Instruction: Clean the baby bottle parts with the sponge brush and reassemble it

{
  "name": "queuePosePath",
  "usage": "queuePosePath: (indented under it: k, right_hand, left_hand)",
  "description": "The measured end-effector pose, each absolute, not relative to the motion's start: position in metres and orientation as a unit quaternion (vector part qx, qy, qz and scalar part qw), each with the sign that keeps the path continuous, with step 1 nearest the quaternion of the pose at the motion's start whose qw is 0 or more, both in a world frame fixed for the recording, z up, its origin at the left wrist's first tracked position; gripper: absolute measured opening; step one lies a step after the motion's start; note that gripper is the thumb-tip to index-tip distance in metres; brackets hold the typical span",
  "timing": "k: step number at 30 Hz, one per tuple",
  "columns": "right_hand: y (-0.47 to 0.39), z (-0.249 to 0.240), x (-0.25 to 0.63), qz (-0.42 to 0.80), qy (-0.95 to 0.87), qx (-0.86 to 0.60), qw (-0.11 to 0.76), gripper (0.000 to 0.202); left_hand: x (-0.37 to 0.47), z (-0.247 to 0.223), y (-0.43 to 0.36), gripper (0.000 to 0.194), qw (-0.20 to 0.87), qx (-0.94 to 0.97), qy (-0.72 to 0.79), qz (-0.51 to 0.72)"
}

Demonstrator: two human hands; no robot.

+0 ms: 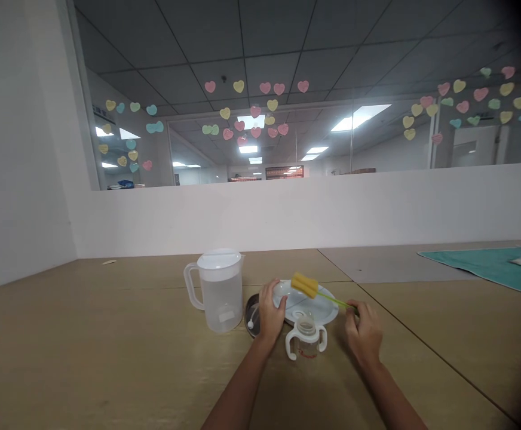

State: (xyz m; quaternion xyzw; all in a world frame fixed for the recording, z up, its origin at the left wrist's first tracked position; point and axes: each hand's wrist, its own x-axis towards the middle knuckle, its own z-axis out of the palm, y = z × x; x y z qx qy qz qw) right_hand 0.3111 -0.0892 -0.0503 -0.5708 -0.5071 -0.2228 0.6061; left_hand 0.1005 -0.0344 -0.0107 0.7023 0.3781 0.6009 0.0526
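Note:
My right hand (365, 334) is closed on the thin green handle of a bottle brush. The brush's yellow sponge head (304, 285) points left, above a white plate (330, 310). Left of the plate, my left hand (270, 315) has its fingers curled round a translucent piece, apparently a clear plastic cap (282, 289), partly hidden by the fingers. Between my hands a small clear baby bottle (307, 346) with two white handles stands upright with its mouth uncovered. Beside my left hand lies a dark metal bowl (248, 313) with a white straw piece (251, 319) in it.
A translucent lidded pitcher (222, 298) stands left of the bowl, its handle facing left. On the far right of the wooden table (108, 358) lies a teal cloth (480, 263). A low white wall (287, 218) with a window above it bounds the back.

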Motion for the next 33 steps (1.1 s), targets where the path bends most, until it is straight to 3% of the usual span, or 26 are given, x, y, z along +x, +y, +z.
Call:
queuePosePath:
  k: [6, 12, 18, 27, 33]
  right_hand:
    - [-0.090, -0.050, 0.304, -0.172, -0.482, -0.627, 0.588, 0.033]
    - [-0.091, -0.053, 0.302, -0.156, -0.546, -0.575, 0.590, 0.033]
    - [-0.090, -0.051, 0.302, -0.140, -0.470, -0.658, 0.571, 0.036]
    - [-0.090, -0.055, 0.304, -0.134, -0.488, -0.668, 0.546, 0.030]
    - [-0.090, -0.056, 0.305, -0.159, -0.501, -0.646, 0.554, 0.028]
  left_hand:
    - [0.104, -0.009, -0.044, 0.037, 0.030, 0.718, 0.374, 0.586]
    - [0.104, -0.009, -0.048, 0.041, 0.010, 0.726, 0.361, 0.586]
    - [0.105, -0.008, -0.049, 0.036, -0.052, 0.731, 0.297, 0.612]
    - [0.103, -0.008, -0.049, 0.035, -0.012, 0.723, 0.323, 0.611]
    - [0.092, 0.001, -0.039, 0.036, 0.020, 0.625, 0.389, 0.677]
